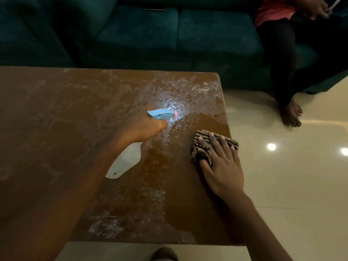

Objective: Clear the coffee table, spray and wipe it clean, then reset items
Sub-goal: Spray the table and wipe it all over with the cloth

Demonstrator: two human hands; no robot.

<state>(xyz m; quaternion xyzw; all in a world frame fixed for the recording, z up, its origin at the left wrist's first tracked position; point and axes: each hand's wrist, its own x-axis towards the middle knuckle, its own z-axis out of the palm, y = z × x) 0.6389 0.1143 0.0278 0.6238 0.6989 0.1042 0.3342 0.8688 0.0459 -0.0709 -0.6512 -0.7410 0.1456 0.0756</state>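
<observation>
Gripped a white plastic spray bottle (125,162) with a light-blue trigger head in the left hand (145,127), with fingers curled round the neck and the nozzle aimed at the far right part of the brown wooden coffee table (56,113). Pressed a folded brown-and-cream striped cloth (204,146) flat to the tabletop near the right edge under the right hand (222,166), with fingers straight and spread. Noted a glistening patch of droplets (180,102) just beyond the nozzle, and whitish smears toward the left and near edges.

Judged the step to be spraying ahead of the wipe. Probably best done in short bursts from low over the wood, carrying the mist leftward instead of pooling more on the wet patch. Worth turning the nozzle away from the right edge, to spare the glossy cream tiled floor (282,176) and the person seated (282,53) on the dark teal sofa (141,34). Called next for long overlapping strokes of the cloth, from far edge to near, under firm flat pressure, with a turn to a dry face once soaked.
</observation>
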